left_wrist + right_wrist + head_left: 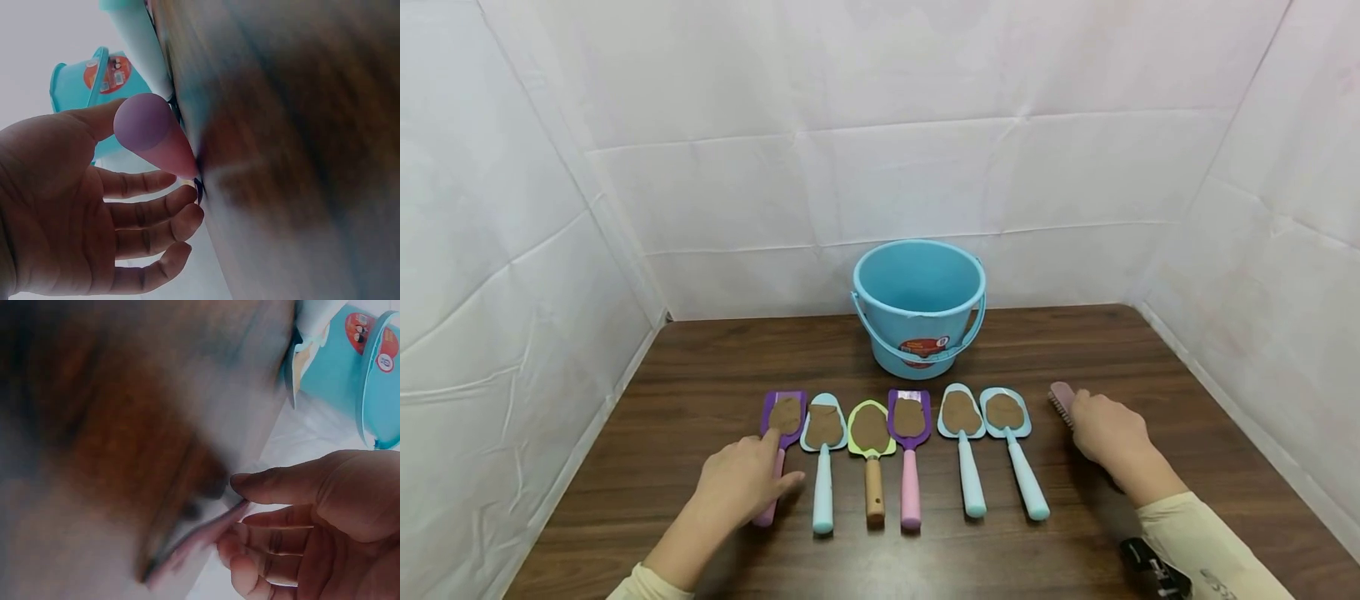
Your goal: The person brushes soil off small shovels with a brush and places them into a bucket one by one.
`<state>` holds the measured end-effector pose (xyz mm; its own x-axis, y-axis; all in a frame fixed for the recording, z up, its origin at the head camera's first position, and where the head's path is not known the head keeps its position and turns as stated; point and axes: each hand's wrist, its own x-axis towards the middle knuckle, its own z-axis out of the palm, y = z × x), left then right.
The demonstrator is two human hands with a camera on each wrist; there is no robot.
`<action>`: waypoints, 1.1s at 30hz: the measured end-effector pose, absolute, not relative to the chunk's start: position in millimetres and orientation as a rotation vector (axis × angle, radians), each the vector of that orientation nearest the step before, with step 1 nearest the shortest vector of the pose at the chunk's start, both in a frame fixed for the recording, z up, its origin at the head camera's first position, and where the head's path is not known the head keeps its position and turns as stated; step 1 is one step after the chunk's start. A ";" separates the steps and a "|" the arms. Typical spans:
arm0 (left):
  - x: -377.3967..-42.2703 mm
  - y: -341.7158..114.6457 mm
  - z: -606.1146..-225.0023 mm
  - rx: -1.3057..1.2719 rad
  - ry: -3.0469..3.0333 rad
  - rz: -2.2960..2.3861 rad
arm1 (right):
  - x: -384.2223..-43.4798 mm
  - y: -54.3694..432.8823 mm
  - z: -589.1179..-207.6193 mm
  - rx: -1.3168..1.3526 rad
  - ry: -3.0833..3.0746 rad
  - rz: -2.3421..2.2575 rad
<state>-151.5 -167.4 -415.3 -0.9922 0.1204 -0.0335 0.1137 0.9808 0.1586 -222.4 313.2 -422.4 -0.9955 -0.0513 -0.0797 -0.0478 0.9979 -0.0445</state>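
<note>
Cream sleeves (1198,542) lead to both hands: the left hand (741,479), fingers loosely spread, straddles the purple-and-pink shovel (786,413) at the row's left end, while the right hand (1108,429) pinches a pink brush (1062,396) beyond its right end. Behind the row stands a blue bucket (920,327).

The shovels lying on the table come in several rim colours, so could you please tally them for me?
Purple shovels: 2
Light blue shovels: 3
Green shovel: 1
Total: 6
</note>
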 end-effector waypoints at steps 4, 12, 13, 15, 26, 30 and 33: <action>-149.9 -167.9 -415.3 0.156 3.061 0.256 | -220.0 315.0 -423.9 -0.081 3.087 -0.089; -150.2 -168.8 -419.1 0.094 3.017 0.216 | -215.4 317.0 -421.6 -0.111 3.154 -0.108; -150.6 -169.0 -419.5 0.091 3.017 0.214 | -214.9 316.8 -420.6 -0.111 3.155 -0.107; -151.4 -169.1 -419.8 0.091 3.017 0.209 | -213.7 316.5 -418.5 -0.109 3.158 -0.099; -148.3 -174.3 -418.3 0.189 3.058 0.118 | -210.8 313.9 -416.4 -0.173 3.187 -0.056; -147.9 -177.8 -419.5 0.192 3.071 0.151 | -209.4 311.7 -418.4 -0.210 3.237 -0.079; -148.5 -179.7 -419.7 0.172 3.057 0.187 | -208.5 309.6 -418.6 -0.212 3.260 -0.102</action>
